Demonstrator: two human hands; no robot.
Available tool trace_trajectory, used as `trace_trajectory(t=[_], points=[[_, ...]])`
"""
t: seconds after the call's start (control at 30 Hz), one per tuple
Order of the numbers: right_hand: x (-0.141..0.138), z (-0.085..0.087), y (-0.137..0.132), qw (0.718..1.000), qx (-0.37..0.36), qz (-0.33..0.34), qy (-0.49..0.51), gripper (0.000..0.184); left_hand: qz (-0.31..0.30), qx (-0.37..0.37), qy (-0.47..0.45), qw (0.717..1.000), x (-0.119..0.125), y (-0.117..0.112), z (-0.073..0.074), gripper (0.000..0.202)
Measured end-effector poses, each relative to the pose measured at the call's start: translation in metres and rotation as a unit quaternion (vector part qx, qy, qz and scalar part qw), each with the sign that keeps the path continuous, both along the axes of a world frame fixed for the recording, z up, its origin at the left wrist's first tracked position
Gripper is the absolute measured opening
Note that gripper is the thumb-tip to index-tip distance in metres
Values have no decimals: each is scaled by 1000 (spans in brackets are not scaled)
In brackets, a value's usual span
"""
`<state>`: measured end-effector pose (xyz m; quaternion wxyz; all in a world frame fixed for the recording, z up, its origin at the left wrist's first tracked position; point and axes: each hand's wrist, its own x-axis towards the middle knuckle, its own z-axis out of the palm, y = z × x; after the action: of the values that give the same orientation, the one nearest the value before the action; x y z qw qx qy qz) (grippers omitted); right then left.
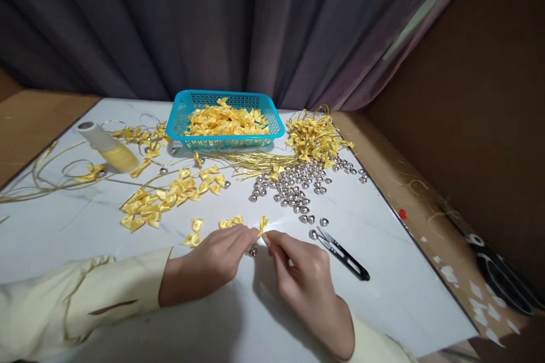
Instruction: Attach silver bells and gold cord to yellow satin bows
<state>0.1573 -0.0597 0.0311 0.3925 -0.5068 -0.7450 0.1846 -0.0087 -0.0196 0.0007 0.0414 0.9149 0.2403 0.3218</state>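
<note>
My left hand [213,264] and my right hand [300,275] meet at their fingertips near the front of the white table [383,272]. Together they pinch a small yellow ribbon bow [263,225]. A silver bead [253,250] lies just under the left fingertips. Two more loose bows [230,222] [193,232] lie just beyond my left hand. Black thread snips [344,254] lie right of my right hand.
A blue basket [272,119] of yellow bows stands at the back. Silver beads [293,187] are heaped right of centre, with gold cord and bows [313,136] behind. A row of bows [170,195], a glue bottle [108,147] and cord loops lie left. Black scissors [498,272] lie off the table at right.
</note>
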Motion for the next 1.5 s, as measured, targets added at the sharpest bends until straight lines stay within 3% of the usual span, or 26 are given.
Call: trace_trajectory(t=[0.17, 0.33, 0.57, 0.93, 1.1, 1.2, 1.3, 1.4, 1.5], points=[[10, 4, 4, 997, -68, 21, 14, 20, 42, -92, 29, 994, 1, 2, 0, 29], [12, 3, 5, 997, -68, 24, 2, 20, 45, -181, -2, 982, 1, 4, 3, 24], [12, 0, 6, 998, -62, 22, 24, 19, 1, -193, -26, 981, 1, 4, 0, 22], [17, -2, 10, 997, -78, -19, 9, 7, -33, -102, -13, 994, 1, 0, 4, 28], [36, 12, 32, 989, -141, 13, -50, 40, -58, -98, -21, 993, 0, -1, 4, 30], [39, 12, 44, 958, -262, 120, -7, 56, -70, -107, -23, 992, -1, -1, 7, 33], [33, 6, 48, 893, -395, 200, 79, 59, -76, -109, -11, 991, -3, 0, 6, 33], [26, 4, 47, 831, -483, 231, 153, 52, -101, -121, -12, 987, -5, 0, -1, 29], [23, 6, 44, 799, -513, 235, 208, 45, -119, -123, -30, 985, -5, 1, -5, 27]])
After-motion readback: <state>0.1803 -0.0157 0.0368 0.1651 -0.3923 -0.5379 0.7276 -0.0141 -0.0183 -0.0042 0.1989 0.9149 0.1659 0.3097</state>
